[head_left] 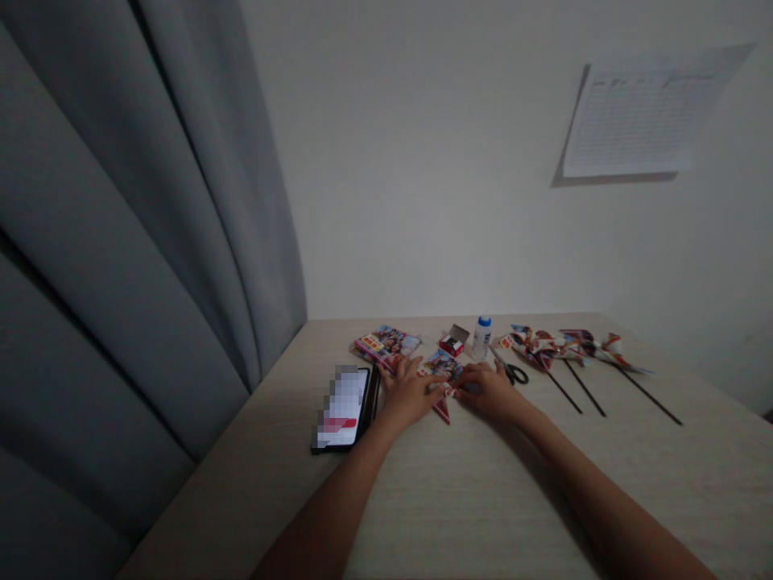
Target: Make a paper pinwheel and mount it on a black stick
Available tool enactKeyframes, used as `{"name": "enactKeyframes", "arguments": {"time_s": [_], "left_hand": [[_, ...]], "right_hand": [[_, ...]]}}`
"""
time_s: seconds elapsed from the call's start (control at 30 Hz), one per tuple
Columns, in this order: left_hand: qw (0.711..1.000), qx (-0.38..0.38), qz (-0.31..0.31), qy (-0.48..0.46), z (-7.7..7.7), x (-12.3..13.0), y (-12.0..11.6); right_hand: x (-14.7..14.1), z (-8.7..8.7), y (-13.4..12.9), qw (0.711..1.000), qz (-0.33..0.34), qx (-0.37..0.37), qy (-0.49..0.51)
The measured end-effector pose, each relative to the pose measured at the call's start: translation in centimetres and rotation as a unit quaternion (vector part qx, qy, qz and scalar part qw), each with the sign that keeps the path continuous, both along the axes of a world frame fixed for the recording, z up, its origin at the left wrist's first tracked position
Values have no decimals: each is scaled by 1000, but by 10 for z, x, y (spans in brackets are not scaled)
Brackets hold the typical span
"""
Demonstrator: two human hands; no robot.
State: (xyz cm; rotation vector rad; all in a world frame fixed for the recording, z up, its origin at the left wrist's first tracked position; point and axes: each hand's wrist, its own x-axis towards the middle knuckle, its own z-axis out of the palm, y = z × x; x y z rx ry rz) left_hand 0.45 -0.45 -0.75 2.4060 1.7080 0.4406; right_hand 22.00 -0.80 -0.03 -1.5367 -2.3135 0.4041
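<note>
A colourful printed paper [443, 364] lies partly folded on the table, with a red-edged corner pointing toward me. My left hand [412, 395] rests over its left side, some fingers spread and the thumb and forefinger closed at the folded part. From the other side, my right hand [489, 388] has its fingers bent and closed on the paper's right edge. Both hands partly cover the paper, so the exact fold is hard to see. Just beyond the right hand are scissors [518, 374] with dark handles.
Left of my hands lies a phone [344, 409] with a lit screen. Behind stand a stack of printed leaflets [386, 345], a small open red box [454, 340] and a blue-capped bottle [481, 338]. Several paper pinwheels [543, 348] on dark sticks lie right. A grey curtain [181, 201] borders the left.
</note>
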Motion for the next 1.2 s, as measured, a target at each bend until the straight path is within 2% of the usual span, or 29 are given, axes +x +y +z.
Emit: {"name": "enactKeyframes", "arguments": {"time_s": [0.27,0.5,0.77,1.0,1.2], "left_hand": [[1000,19,-16,-14,-5,-3,2],[999,20,-21,-27,0,-4,0],[999,4,-35,-30,-2,-10,1],[998,-24,-51,-27,4,-16,1],[993,-60,-101,-19,8,-24,4]], "right_hand": [[0,0,0,1000,5,-6,2],[1,-1,1,1000,7,-4,11],[2,3,-1,999,0,-13,32],[7,10,1,997,4,-12,70],[16,0,10,998,17,5,54]]}}
